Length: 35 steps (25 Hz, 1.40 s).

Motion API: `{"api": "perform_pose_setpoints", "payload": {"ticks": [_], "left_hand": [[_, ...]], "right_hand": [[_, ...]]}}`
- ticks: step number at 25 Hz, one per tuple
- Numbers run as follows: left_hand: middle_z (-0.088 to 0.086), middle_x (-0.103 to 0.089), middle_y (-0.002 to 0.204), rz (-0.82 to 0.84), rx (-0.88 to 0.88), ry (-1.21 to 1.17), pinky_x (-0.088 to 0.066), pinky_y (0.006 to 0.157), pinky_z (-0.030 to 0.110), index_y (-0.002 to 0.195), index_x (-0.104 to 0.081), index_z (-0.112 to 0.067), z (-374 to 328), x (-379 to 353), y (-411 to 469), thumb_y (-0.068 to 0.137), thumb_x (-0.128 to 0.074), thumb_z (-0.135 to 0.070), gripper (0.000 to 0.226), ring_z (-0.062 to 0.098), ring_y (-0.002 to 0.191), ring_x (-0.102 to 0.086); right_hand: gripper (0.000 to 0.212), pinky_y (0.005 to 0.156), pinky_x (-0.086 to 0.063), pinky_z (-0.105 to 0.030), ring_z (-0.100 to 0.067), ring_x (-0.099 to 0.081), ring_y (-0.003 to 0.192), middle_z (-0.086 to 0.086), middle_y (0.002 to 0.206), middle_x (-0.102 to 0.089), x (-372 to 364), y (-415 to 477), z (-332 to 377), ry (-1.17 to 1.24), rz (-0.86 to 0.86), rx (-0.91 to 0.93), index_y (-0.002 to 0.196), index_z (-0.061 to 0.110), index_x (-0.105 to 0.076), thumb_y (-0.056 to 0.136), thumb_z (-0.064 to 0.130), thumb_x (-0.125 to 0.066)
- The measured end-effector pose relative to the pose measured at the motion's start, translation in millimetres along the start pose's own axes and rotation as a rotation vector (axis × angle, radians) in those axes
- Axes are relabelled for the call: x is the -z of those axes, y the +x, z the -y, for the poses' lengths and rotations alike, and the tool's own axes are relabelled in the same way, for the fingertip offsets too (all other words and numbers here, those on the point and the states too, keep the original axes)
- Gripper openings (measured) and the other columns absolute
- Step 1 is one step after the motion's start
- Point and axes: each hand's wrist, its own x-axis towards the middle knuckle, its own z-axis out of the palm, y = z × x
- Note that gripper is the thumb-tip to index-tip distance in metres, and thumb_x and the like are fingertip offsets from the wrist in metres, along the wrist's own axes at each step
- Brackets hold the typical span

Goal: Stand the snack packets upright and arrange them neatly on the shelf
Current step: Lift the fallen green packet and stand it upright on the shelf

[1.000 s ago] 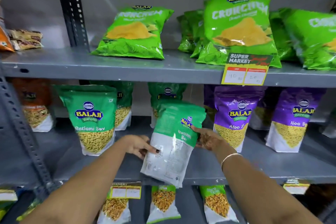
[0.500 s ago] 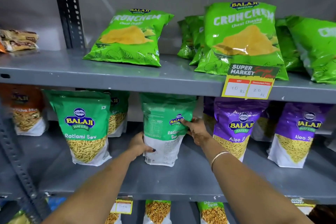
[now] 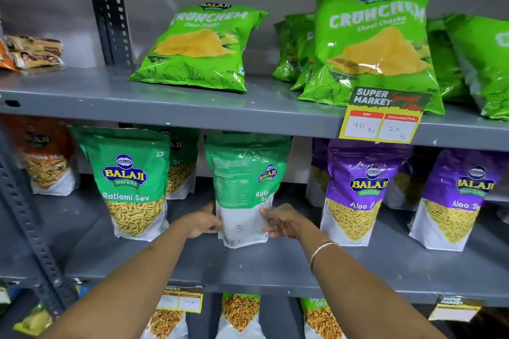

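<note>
A green and white Ratlami Sev packet (image 3: 243, 187) stands upright on the grey middle shelf (image 3: 275, 264), turned so its printed back faces partly toward me. My left hand (image 3: 202, 224) grips its lower left edge. My right hand (image 3: 285, 221) holds its lower right edge. To its left stands another Ratlami Sev packet (image 3: 129, 184), front facing out, and a third one (image 3: 180, 168) stands behind that. Two purple Aloo Sev packets (image 3: 358, 192) (image 3: 454, 201) stand upright to the right.
On the upper shelf (image 3: 192, 107), green Crunchem bags (image 3: 201, 47) (image 3: 377, 49) lean back, and a yellow price tag (image 3: 382, 118) hangs from its edge. An orange packet (image 3: 46, 157) stands far left. A perforated steel post (image 3: 24, 226) runs down the left. More packets (image 3: 239, 314) sit on the shelf below.
The Ratlami Sev packet went from tilted in front of the shelf to upright on it, further back. Both hands slid down to its lower edges.
</note>
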Motion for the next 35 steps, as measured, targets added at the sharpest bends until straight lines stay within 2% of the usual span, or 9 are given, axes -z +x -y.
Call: {"api": "perform_pose_setpoints", "payload": {"ticks": [2,4,5,8,12,17,22,29,35], "left_hand": [[0.002,-0.06,0.085,0.07,0.068,-0.012,-0.049,0.072,0.022,0.111,-0.05,-0.01,0,8,-5,0.087,-0.045,0.009,0.031,0.012,0.074,-0.057],[0.006,-0.06,0.092,0.071,0.095,-0.044,-0.048,0.082,0.028,0.096,-0.054,-0.009,1,13,-9,0.093,-0.047,-0.004,0.01,0.017,0.081,-0.058],[0.008,-0.06,0.101,0.058,0.092,-0.047,-0.045,0.089,0.031,0.095,-0.055,-0.009,1,13,-9,0.092,-0.051,-0.01,0.005,0.02,0.091,-0.056],[0.008,-0.048,0.134,0.002,0.037,0.007,-0.036,0.104,0.036,0.113,-0.051,-0.009,1,5,-9,0.085,-0.063,-0.019,0.033,0.021,0.126,-0.04],[0.004,-0.031,0.153,-0.066,-0.062,-0.088,-0.027,0.112,0.045,0.149,-0.009,-0.023,-3,-13,2,0.08,-0.069,-0.017,0.092,0.023,0.141,-0.03],[0.006,-0.039,0.147,-0.122,-0.083,-0.019,-0.045,0.087,0.035,0.144,-0.019,-0.024,-6,-24,11,0.07,-0.076,-0.031,0.094,0.024,0.131,-0.044],[0.009,-0.052,0.118,-0.353,-0.124,0.11,-0.04,0.078,0.026,0.102,-0.044,-0.012,-6,-19,14,0.067,-0.08,-0.022,0.05,0.018,0.103,-0.048],[0.019,-0.058,0.128,-0.464,-0.113,0.108,-0.045,0.096,0.037,0.129,-0.044,-0.005,-11,-32,13,0.075,-0.074,-0.014,0.062,0.031,0.117,-0.055],[0.016,-0.055,0.131,-0.577,-0.057,0.181,-0.047,0.094,0.038,0.12,-0.045,-0.003,-14,-44,12,0.072,-0.075,-0.024,0.061,0.031,0.119,-0.052]], "right_hand": [[0.012,0.056,-0.044,-0.027,-0.014,-0.051,0.058,-0.006,0.073,-0.051,-2,-2,5,0.015,-0.034,0.05,0.078,0.011,-0.052,0.089,0.013,-0.056],[0.012,0.058,-0.043,-0.027,-0.014,-0.05,0.068,-0.006,0.088,-0.051,1,-3,6,-0.03,-0.052,0.05,0.097,0.011,-0.054,0.088,0.002,-0.054],[0.036,0.061,-0.046,-0.028,-0.015,-0.052,0.079,-0.004,0.101,-0.048,3,-2,4,-0.068,-0.023,0.055,0.117,0.013,-0.051,0.085,0.0,-0.057],[0.085,0.076,-0.051,-0.032,-0.019,-0.048,0.112,0.001,0.123,-0.047,1,-9,-1,-0.173,0.146,0.09,0.141,0.029,-0.024,0.075,0.002,-0.07],[0.102,0.084,-0.045,-0.027,-0.018,-0.043,0.12,-0.007,0.146,-0.035,-10,-5,-5,-0.171,0.095,0.18,0.142,0.016,-0.007,0.069,0.012,-0.079],[0.074,0.094,-0.044,-0.03,-0.016,-0.047,0.11,-0.006,0.122,-0.044,-15,6,-17,-0.163,-0.022,0.305,0.109,0.012,-0.024,0.063,0.001,-0.081],[0.089,0.088,-0.048,-0.031,-0.024,-0.049,0.116,-0.017,0.132,-0.052,11,14,-15,-0.196,-0.076,0.378,0.134,0.01,-0.042,0.055,0.007,-0.083],[0.08,0.105,-0.043,-0.05,-0.036,-0.054,0.121,-0.021,0.13,-0.056,28,26,-12,-0.02,-0.057,0.308,0.128,-0.001,-0.039,0.059,-0.013,-0.077],[0.097,0.093,-0.053,-0.044,-0.028,-0.064,0.103,-0.013,0.114,-0.066,38,57,-18,-0.133,-0.002,0.266,0.12,0.006,-0.047,0.035,0.026,-0.09]]}}
